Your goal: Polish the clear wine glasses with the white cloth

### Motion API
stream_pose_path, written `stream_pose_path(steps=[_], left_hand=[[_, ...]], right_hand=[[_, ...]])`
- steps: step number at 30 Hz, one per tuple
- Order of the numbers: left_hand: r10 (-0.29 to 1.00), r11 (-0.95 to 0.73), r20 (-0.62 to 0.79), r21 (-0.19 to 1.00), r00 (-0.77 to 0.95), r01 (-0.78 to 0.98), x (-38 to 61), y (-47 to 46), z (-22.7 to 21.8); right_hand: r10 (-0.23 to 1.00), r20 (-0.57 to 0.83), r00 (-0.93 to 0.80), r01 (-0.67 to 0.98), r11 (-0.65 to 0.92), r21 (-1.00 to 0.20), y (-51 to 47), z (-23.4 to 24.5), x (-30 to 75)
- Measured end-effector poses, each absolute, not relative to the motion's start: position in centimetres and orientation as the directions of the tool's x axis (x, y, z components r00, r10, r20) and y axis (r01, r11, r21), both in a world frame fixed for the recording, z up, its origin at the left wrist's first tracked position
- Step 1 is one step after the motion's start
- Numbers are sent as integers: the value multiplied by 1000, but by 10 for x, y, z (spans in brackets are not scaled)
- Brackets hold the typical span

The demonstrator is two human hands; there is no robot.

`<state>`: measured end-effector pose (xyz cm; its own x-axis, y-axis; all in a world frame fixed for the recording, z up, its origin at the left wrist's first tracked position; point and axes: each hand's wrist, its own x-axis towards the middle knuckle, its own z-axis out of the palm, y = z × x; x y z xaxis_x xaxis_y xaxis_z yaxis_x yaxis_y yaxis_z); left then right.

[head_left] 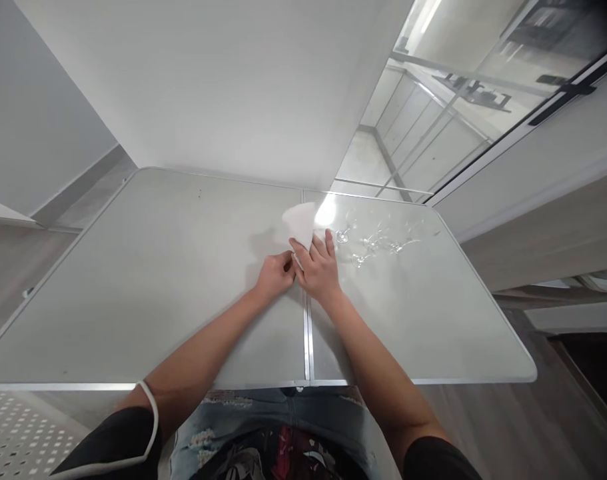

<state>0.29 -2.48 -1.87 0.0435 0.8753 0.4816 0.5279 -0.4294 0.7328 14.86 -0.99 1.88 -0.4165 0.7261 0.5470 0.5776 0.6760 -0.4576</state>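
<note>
Head view: a white fan-shaped piece stands above the middle of the pale counter, near its metal seam. The right hand has a narrow grip on its lower part. The left hand is curled, fingertips meeting the right hand's; whether its grip pinches anything, I cannot tell. Clear, shiny objects lie just right of the hands.

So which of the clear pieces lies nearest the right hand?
The leftmost clear piece, just beside the right hand; the other pieces lie farther right.
</note>
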Motion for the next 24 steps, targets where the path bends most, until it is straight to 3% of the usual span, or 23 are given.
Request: stream_pose_path(steps=[2,5,8,11,13,15,20,24], left_hand=[[794,-537,596,594,121,599,4,-26,-22],[639,-654,724,335,259,678,4,-29,-23],[541,-688,763,159,353,708,0,-31,-18],[520,-709,749,111,411,696,-7,-32,-14],[555,-714,726,166,405,680,-11,-31,-16],[633,-695,691,308,350,649,-12,-29,-20],[856,-514,486,763,176,392,-7,-27,-21],[947,-280,260,956,190,84,0,-29,-11]], right_hand=[[724,566,-395,617,665,-420,-7,20,154],[768,569,-294,666,591,-455,-8,22,164],[844,504,-182,658,485,-576,-10,27,171],[926,353,-134,497,371,-784,-8,35,175],[955,252,-158,260,286,-922,-7,38,176],[968,177,-179,-19,177,-984,-6,39,175],[996,88,6,-464,81,-882,-11,39,164],[998,57,11,-654,50,-755,-20,43,149]])
